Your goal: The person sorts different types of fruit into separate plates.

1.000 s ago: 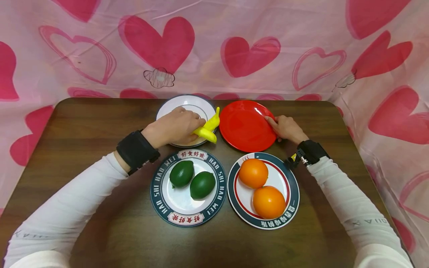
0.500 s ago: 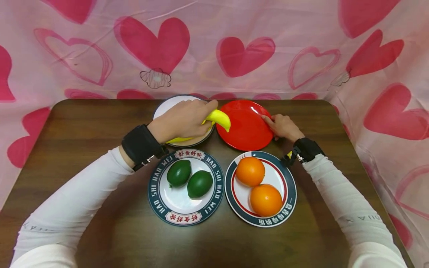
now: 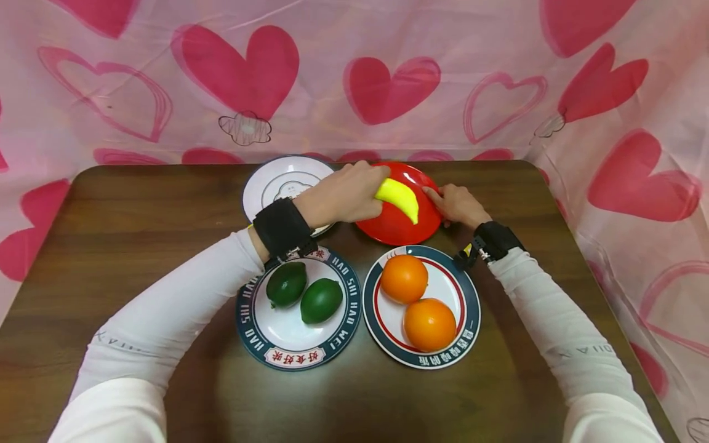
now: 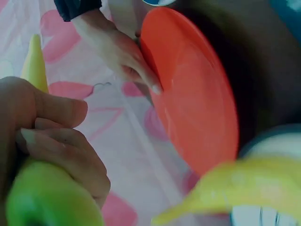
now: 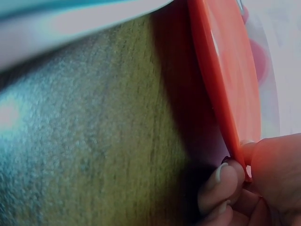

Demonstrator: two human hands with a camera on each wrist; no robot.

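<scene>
The left hand [image 3: 346, 197] grips the yellow banana [image 3: 397, 198] just above the red plate [image 3: 396, 231], not yet set down. The right hand [image 3: 455, 205] pinches that plate's right rim. Behind the left wrist, the white plate [image 3: 277, 184] sits bare.

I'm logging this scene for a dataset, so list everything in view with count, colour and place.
Plastic banana: one, yellow, held over the red plate.
Round red plate: one, red, far right of centre, near edge tilted up.
Plain white plate: one, white, far left of centre.
Green limes: two, on the near left dark-rimmed plate.
Oranges: two, on the near right red-ringed plate.
Wooden table: one, dark brown.
Heart-print cloth: pink, behind and beside the table.
Left hand: grips the banana.
Right hand: pinches the red plate's rim.
</scene>
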